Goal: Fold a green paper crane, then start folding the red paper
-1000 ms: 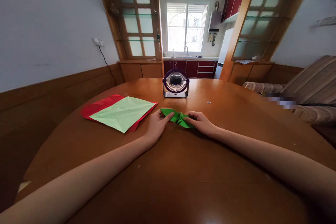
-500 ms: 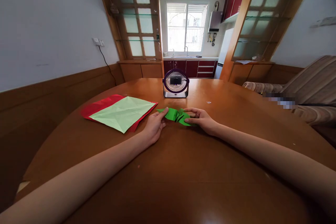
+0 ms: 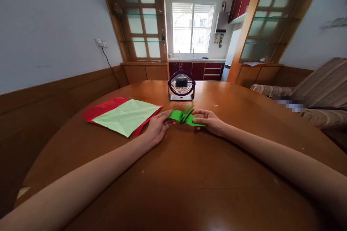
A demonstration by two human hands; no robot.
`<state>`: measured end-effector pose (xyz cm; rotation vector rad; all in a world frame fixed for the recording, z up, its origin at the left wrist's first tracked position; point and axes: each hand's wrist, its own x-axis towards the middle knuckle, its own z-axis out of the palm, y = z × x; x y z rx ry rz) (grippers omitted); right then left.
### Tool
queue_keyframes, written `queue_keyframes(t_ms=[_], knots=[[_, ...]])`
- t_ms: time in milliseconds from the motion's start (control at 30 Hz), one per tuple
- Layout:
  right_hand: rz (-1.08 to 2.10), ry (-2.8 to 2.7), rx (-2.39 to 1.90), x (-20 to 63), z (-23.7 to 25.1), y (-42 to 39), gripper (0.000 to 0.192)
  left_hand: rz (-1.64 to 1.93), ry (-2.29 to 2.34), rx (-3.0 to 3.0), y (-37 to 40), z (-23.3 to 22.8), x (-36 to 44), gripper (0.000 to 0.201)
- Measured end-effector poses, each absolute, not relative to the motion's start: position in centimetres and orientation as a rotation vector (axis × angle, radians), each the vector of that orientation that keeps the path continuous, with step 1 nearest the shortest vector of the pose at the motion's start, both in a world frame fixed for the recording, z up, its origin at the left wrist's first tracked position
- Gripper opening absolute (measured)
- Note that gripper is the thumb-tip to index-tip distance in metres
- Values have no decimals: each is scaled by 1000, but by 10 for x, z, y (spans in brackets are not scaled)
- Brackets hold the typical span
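Observation:
Over the table, a green origami crane [image 3: 178, 116] is stretched sideways between both hands, with narrow folded points sticking up from its middle. My left hand [image 3: 158, 129] pinches its left wing between thumb and fingers, hiding the tip. On the other side, my right hand [image 3: 211, 122] grips the right wing, its thumb on top and the fingers curled behind. A creased pale green paper sheet [image 3: 127, 117] lies on red paper [image 3: 104, 107], left of my left hand.
A small purple desk fan [image 3: 181, 85] stands beyond the crane on the brown wooden table [image 3: 173, 180]. A small whitish scrap [image 3: 215, 105] lies right of the fan. A striped sofa [image 3: 322, 90] is beside the table at right.
The crane's wings have spread wider and flatter, and its middle points now stand up higher. My left hand has shifted slightly; my right hand has moved a little to the right.

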<state>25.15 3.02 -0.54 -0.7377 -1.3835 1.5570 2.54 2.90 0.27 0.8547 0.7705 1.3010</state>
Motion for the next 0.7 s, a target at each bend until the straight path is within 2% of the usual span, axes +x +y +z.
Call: queue_keyframes(t_ms=[367,467,600,700], knots=[[1460,-1432,-817,262,-5,38,39,1399,936,1014,29,-3,26,21],[1422,-1447,-814,260,-6,37,39,1513,1016,1251,30,-5,25,25],[1352,-1485,-857,257,-5,34,38,1720,1092,1765,20,3,23,20],[1294,-1530,-907,254,-3,29,38,1718,1023,2133,7,11,24,16]])
